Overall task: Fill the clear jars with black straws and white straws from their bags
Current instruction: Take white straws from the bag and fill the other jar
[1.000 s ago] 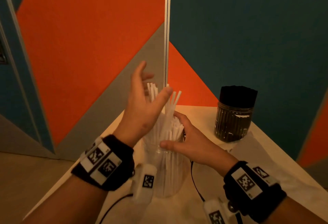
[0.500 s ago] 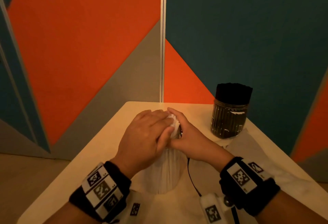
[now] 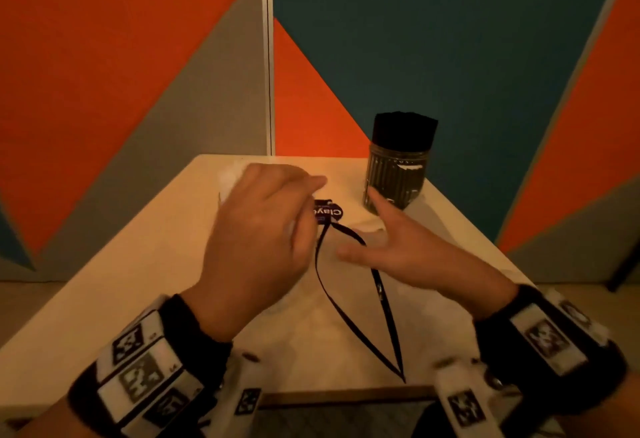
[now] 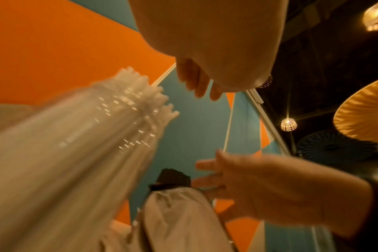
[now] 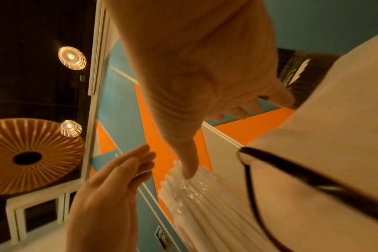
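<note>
white straws (image 4: 127,109) are seen packed into a clear jar (image 4: 60,162) that fills the left half of the left wrist view, its tops ragged and uneven; in the head view the jar is almost wholly hidden behind the left hand (image 3: 256,229) at the centre of the frame, on the pale table (image 3: 138,264). black straws (image 3: 403,129) are stood in a second jar (image 3: 394,181) at the upper right of the table, well apart from the first. an emptied bag (image 4: 179,218) appears to be crumpled at the lower centre of the left wrist view. the step in hand is judged to be the levelling of the white bundle; it is best done with a flat palm patted lightly over the tops while the jar is steadied from the side, so that no straw is bent or tipped out. the left hand is held over the jar with the fingers loosely extended and nothing gripped. the right hand (image 3: 398,250) is spread wide at the centre right, fingers straight, nothing held, its thumb seen in the right wrist view just at the straw tops. a dark lanyard (image 3: 363,299) with a small badge (image 3: 327,211) is hung between the hands.
</note>
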A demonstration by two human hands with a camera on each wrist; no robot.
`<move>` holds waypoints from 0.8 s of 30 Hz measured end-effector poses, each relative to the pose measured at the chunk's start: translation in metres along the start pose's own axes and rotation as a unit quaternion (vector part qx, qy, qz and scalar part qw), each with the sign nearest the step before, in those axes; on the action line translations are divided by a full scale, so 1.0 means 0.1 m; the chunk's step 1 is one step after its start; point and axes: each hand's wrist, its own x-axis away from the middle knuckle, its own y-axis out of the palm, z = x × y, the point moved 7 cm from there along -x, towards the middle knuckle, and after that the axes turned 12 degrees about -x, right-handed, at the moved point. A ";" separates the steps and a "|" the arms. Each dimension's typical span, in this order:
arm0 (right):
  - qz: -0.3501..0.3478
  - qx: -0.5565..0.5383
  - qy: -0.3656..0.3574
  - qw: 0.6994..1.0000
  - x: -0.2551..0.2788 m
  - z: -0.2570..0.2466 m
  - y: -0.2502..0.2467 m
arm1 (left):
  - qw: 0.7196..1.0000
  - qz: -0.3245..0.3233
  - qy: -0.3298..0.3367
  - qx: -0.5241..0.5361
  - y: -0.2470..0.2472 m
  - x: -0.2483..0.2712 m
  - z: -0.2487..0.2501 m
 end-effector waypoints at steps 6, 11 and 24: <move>-0.040 0.134 0.175 0.975 0.66 0.94 0.25 | 0.937 -0.350 -0.002 -0.005 0.90 0.28 0.46; -0.035 0.179 0.202 0.962 0.82 1.24 0.36 | 0.829 -0.558 0.039 0.019 1.62 0.65 0.66; 0.048 0.176 0.130 0.975 0.77 1.19 0.17 | 0.736 -0.658 -0.076 0.141 2.20 0.54 0.97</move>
